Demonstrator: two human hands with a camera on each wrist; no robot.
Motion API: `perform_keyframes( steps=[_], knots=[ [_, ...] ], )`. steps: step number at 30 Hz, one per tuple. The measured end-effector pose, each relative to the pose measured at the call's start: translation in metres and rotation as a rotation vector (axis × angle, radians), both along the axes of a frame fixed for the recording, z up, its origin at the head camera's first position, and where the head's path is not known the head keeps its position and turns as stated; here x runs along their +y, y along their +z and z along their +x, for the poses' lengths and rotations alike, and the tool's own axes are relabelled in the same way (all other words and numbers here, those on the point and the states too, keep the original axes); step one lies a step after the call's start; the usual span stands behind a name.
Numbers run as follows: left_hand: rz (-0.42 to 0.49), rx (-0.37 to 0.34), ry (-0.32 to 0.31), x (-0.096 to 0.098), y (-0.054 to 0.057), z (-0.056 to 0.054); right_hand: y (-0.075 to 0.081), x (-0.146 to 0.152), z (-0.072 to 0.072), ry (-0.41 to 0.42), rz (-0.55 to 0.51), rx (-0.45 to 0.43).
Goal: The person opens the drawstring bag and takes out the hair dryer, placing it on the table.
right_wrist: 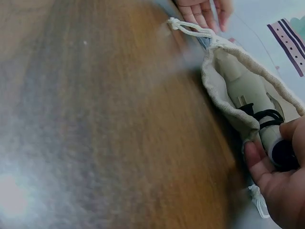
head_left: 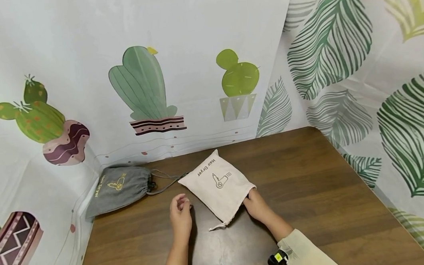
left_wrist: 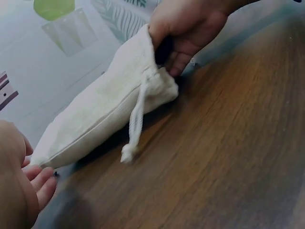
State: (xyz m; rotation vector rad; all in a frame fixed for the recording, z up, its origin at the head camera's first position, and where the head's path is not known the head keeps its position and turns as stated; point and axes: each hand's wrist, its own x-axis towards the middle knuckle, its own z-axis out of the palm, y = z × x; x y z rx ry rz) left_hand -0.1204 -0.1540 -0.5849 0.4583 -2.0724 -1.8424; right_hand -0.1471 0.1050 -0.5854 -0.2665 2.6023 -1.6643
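So you've got the cream bag [head_left: 213, 192] lying on the brown table [head_left: 308, 183], printed side up, kinda diamond-wise to you. Its long axis runs on a diagonal: the closed end points up and left toward the cactus-print cloth [head_left: 192, 29], and the mouth faces down and right, straight at your right hand [head_left: 255, 205]. One end of its drawstring [head_left: 220, 225] hangs off the near corner of the mouth.

That right hand is partly in the opening, and from your right wrist cam you're grasping the hair dryer [right_wrist: 252, 90] near its black end, thumb on one side and fingers on the other. Can't tell if you've pinched some of the rim too. In that same view the dryer's long axis slants along the opening, black end by your palm, pale end toward the knotted string. A black cord [right_wrist: 270, 116] is looped round it, with the plug [right_wrist: 244, 106] right beside.

Your left hand [head_left: 180, 214] isn't gripping anything, fingers loose by the bag's left corner; whether they touch it, I can't tell.

Over to your left there's a gray bag [head_left: 125, 195] lying roughly sideways, its gathered mouth pointing right at the cream one.
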Motion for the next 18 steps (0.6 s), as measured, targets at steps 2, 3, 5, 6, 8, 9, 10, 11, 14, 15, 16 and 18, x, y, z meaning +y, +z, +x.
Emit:
perform_keyframes(
  steps=[2,3,5,6,8,9,10,11,14,15,16,18],
  knots=[
    [0.091,-0.019,-0.021,-0.003,-0.003,-0.001,-0.001,0.002,0.000,-0.005,-0.029,-0.028],
    [0.133,-0.026,-0.033,-0.004,-0.005,-0.002,-0.002,0.002,0.000,-0.007,-0.052,-0.056],
    [0.200,-0.043,-0.043,-0.005,-0.008,-0.003,-0.003,0.004,0.000,-0.010,-0.097,-0.099],
    [0.219,-0.052,-0.045,-0.006,-0.009,-0.003,-0.004,0.005,0.000,-0.010,-0.117,-0.119],
    [0.232,-0.066,-0.051,-0.007,-0.011,-0.005,-0.005,0.006,-0.002,-0.010,-0.171,-0.161],
    [0.234,-0.070,-0.058,-0.008,-0.012,-0.007,-0.005,0.007,-0.002,-0.007,-0.195,-0.175],
    [0.237,-0.073,-0.064,-0.008,-0.011,-0.008,-0.005,0.008,-0.003,-0.010,-0.215,-0.189],
    [0.236,-0.074,-0.073,-0.009,-0.011,-0.010,-0.006,0.008,-0.003,-0.012,-0.231,-0.201],
    [0.241,-0.082,-0.100,-0.012,-0.011,-0.015,-0.006,0.011,-0.004,-0.005,-0.258,-0.226],
    [0.245,-0.085,-0.106,-0.013,-0.011,-0.017,-0.006,0.011,-0.004,-0.002,-0.266,-0.233],
    [0.248,-0.090,-0.111,-0.013,-0.011,-0.018,-0.007,0.012,-0.004,-0.003,-0.268,-0.246],
    [0.251,-0.109,-0.117,-0.016,-0.012,-0.019,-0.009,0.013,-0.005,0.003,-0.269,-0.259]
  ],
)
